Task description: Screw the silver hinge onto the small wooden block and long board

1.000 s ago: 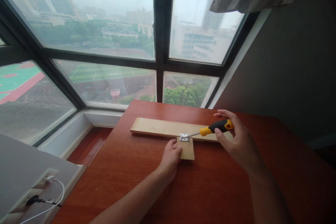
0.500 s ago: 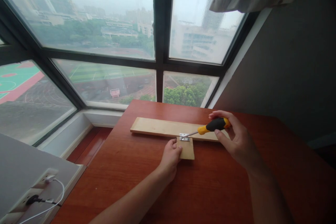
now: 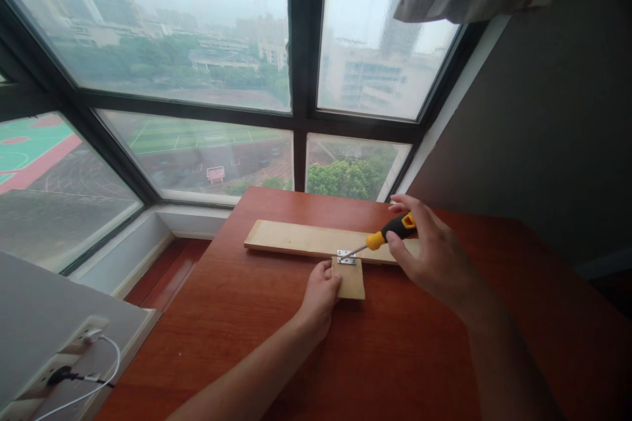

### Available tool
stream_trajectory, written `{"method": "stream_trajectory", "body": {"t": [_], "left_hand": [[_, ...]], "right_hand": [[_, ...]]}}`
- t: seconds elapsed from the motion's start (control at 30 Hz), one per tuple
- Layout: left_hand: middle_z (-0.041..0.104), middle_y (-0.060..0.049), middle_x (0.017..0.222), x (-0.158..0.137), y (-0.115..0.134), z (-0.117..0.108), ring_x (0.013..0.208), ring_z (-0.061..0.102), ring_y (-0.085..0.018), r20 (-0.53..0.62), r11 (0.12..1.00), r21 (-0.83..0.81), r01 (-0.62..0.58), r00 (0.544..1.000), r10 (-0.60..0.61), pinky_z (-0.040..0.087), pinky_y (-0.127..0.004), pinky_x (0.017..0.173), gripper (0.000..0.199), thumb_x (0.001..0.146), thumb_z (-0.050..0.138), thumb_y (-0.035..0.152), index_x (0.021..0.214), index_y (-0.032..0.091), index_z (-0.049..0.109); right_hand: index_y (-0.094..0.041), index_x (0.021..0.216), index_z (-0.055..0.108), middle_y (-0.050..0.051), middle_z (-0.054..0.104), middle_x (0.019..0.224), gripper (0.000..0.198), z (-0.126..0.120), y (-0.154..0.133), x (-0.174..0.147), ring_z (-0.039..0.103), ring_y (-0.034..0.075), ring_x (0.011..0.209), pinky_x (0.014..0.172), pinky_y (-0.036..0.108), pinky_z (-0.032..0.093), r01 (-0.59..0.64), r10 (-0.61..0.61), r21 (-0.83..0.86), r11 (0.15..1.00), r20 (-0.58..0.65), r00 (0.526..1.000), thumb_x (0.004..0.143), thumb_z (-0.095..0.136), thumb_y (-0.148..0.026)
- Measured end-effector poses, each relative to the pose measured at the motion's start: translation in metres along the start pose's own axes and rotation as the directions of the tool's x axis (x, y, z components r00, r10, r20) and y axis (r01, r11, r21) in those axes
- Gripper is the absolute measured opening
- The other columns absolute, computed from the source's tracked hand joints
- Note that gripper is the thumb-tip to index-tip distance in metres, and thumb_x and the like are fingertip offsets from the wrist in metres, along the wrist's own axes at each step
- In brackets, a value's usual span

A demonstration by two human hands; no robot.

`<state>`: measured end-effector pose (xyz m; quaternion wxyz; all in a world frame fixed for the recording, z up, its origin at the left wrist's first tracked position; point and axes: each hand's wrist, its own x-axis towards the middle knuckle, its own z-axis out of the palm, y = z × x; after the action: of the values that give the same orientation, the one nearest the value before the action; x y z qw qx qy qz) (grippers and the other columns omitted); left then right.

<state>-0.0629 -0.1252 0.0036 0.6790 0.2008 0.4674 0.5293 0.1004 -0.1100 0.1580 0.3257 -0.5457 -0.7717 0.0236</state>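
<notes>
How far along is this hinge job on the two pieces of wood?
Done: the metal hinge already lies across the joint between the long board and the small block. In hand: the right hand works a screwdriver at it while the left hand steadies the block. Which screws remain is too small to tell.

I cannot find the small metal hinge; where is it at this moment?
The hinge lies near the middle of the head view, across the joint between the long board and the small board, under the screwdriver tip.
</notes>
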Motion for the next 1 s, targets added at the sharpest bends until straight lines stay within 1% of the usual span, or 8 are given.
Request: {"method": "stream_trajectory", "body": {"t": [0.17, 0.37, 0.5, 0.57, 0.7, 0.8, 0.9, 1.0], "left_hand": [[0.07, -0.01, 0.09, 0.001, 0.0, 0.0, 0.073, 0.066, -0.018, -0.002, 1.0, -0.004, 0.002, 1.0, -0.002, 0.052, -0.028, 0.069, 0.032, 0.069, 0.069, 0.014, 0.1, 0.013, 0.059], [0.071, -0.01, 0.09, 0.0, 0.001, 0.001, 0.072, 0.066, -0.017, -0.014, 1.0, -0.005, 0.005, 1.0, -0.005, 0.052, -0.027, 0.069, 0.033, 0.07, 0.069, 0.013, 0.101, 0.013, 0.059], [0.071, -0.011, 0.091, 0.0, 0.0, 0.001, 0.071, 0.066, -0.016, -0.005, 1.0, -0.009, 0.006, 1.0, -0.006, 0.052, -0.026, 0.069, 0.032, 0.072, 0.065, 0.01, 0.103, 0.012, 0.058], [0.071, -0.011, 0.092, 0.001, 0.0, 0.0, 0.071, 0.066, -0.016, 0.002, 1.0, -0.011, 0.005, 1.0, -0.005, 0.052, -0.026, 0.068, 0.032, 0.072, 0.065, 0.01, 0.103, 0.012, 0.057], [0.071, -0.011, 0.092, 0.002, -0.002, -0.001, 0.073, 0.067, -0.017, 0.004, 1.0, -0.018, 0.011, 1.0, -0.011, 0.052, -0.026, 0.067, 0.033, 0.07, 0.067, 0.011, 0.102, 0.012, 0.059], [0.071, -0.01, 0.092, 0.002, -0.002, -0.001, 0.072, 0.066, -0.016, 0.003, 1.0, -0.014, 0.011, 1.0, -0.011, 0.052, -0.025, 0.067, 0.033, 0.07, 0.066, 0.011, 0.102, 0.013, 0.059], [0.071, -0.01, 0.094, 0.001, -0.001, 0.0, 0.072, 0.066, -0.016, -0.003, 1.0, -0.007, 0.01, 1.0, -0.01, 0.052, -0.026, 0.068, 0.033, 0.071, 0.064, 0.009, 0.103, 0.013, 0.058], [0.071, -0.011, 0.095, 0.001, 0.0, 0.001, 0.074, 0.067, -0.017, -0.007, 1.0, -0.003, 0.015, 1.0, -0.015, 0.052, -0.026, 0.069, 0.032, 0.071, 0.062, 0.008, 0.103, 0.013, 0.057]], "right_hand": [[-0.022, 0.119, 0.054, 0.007, 0.069, 0.1, 0.035, 0.002, -0.003, 0.004, 0.066, 0.025, 0.081, 0.072, 0.037, 0.05, -0.039, 0.038, -0.033, 0.999, -0.024, 0.999, 0.087, 0.053, -0.036], [-0.022, 0.127, 0.047, 0.009, 0.06, 0.123, 0.048, -0.003, -0.009, 0.004, 0.061, 0.025, 0.105, 0.086, 0.036, 0.049, 0.085, -0.085, 0.002, 0.996, 0.033, 0.996, 0.079, 0.052, -0.02], [-0.023, 0.114, 0.057, 0.008, 0.068, 0.104, 0.031, -0.001, -0.011, 0.008, 0.066, 0.026, 0.083, 0.071, 0.038, 0.05, 0.013, -0.012, -0.142, 0.99, 0.008, 1.0, 0.087, 0.052, -0.038], [-0.023, 0.114, 0.057, 0.007, 0.069, 0.099, 0.03, 0.0, -0.012, 0.009, 0.066, 0.025, 0.078, 0.069, 0.037, 0.049, -0.004, 0.003, -0.148, 0.989, -0.007, 1.0, 0.088, 0.05, -0.036], [-0.023, 0.131, 0.044, 0.008, 0.064, 0.118, 0.053, -0.003, -0.016, 0.007, 0.065, 0.025, 0.094, 0.075, 0.036, 0.051, 0.058, -0.057, -0.065, 0.996, 0.027, 0.998, 0.078, 0.051, -0.019], [-0.023, 0.128, 0.046, 0.008, 0.06, 0.125, 0.049, -0.003, -0.019, 0.006, 0.062, 0.026, 0.103, 0.077, 0.036, 0.051, 0.113, -0.109, -0.087, 0.99, 0.045, 0.993, 0.08, 0.051, -0.022], [-0.023, 0.122, 0.051, 0.008, 0.066, 0.113, 0.037, 0.0, -0.021, 0.008, 0.067, 0.027, 0.084, 0.066, 0.038, 0.05, 0.04, -0.037, -0.214, 0.976, 0.017, 0.999, 0.088, 0.05, -0.038], [-0.025, 0.117, 0.054, 0.006, 0.069, 0.105, 0.031, 0.001, -0.021, 0.011, 0.067, 0.025, 0.074, 0.062, 0.037, 0.048, -0.008, 0.011, -0.24, 0.971, 0.012, 1.0, 0.09, 0.047, -0.038]]}}
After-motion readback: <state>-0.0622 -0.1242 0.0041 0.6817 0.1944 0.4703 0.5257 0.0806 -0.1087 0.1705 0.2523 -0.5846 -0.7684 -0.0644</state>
